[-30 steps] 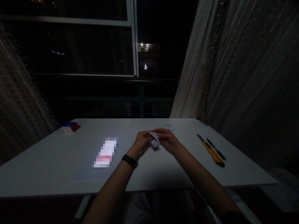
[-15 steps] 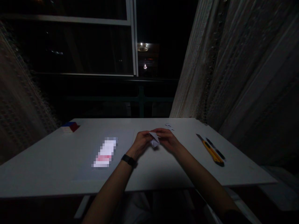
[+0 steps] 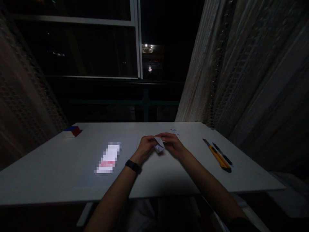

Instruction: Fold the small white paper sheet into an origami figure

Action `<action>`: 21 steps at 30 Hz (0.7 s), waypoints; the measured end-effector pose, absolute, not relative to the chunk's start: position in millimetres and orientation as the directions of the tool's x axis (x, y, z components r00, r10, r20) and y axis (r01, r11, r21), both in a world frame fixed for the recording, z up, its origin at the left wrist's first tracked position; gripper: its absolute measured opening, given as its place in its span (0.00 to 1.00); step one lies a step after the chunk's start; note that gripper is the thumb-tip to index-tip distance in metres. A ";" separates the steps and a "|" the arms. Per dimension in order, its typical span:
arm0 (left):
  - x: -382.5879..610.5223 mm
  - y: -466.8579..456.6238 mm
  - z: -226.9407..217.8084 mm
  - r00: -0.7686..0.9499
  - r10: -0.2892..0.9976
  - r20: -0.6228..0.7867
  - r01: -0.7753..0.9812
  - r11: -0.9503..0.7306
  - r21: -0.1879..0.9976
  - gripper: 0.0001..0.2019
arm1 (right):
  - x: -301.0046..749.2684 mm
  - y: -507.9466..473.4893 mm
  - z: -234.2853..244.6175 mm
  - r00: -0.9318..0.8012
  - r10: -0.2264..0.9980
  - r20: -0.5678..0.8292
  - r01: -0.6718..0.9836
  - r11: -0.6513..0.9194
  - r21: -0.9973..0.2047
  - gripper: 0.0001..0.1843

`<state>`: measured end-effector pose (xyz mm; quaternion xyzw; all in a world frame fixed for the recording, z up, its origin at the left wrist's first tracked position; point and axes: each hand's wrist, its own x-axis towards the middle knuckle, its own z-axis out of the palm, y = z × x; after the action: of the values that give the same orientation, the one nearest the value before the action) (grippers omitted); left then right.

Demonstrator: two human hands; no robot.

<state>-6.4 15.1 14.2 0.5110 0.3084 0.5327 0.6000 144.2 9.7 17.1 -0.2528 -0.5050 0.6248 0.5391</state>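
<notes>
A small folded piece of white paper (image 3: 159, 146) is held between my two hands, a little above the white table (image 3: 188, 180). My left hand (image 3: 146, 145) grips its left side with the fingers curled. From the other side, my right hand (image 3: 174, 143) is closed on the paper's right and far edge. The fingertips of both hands are partly hidden behind the paper. A dark band (image 3: 133, 166) circles my left wrist.
Left of my hands lies a lit phone (image 3: 109, 158), its screen blurred. A coloured cube (image 3: 72, 131) sits at the far left. On the right lie a yellow utility knife (image 3: 218, 157), blade out, and a dark pen (image 3: 222, 154). Small paper scraps (image 3: 175, 131) lie beyond my right hand.
Both hands stay in nearly the same place around the paper. The folded paper has shifted very slightly; the curtain at the left hangs a little further right.
</notes>
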 end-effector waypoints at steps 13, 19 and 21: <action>-5.9 16.7 13.2 0.215 0.951 0.220 -0.309 -0.148 0.939 0.11 | 142.4 11.3 15.1 -0.277 0.931 0.237 -0.421 0.104 -0.901 0.15; -6.7 14.7 15.7 0.225 0.954 0.196 -0.300 -0.124 0.946 0.11 | 145.0 11.5 16.3 -0.283 0.933 0.220 -0.395 0.096 -0.914 0.13; -7.5 14.8 15.6 0.237 0.952 0.192 -0.294 -0.118 0.948 0.10 | 145.4 11.6 16.4 -0.285 0.934 0.217 -0.382 0.097 -0.919 0.13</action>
<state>-7.5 14.8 15.6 0.5249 0.3134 0.5322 0.5856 145.4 11.6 16.4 -0.2687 -0.5129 0.6158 0.5343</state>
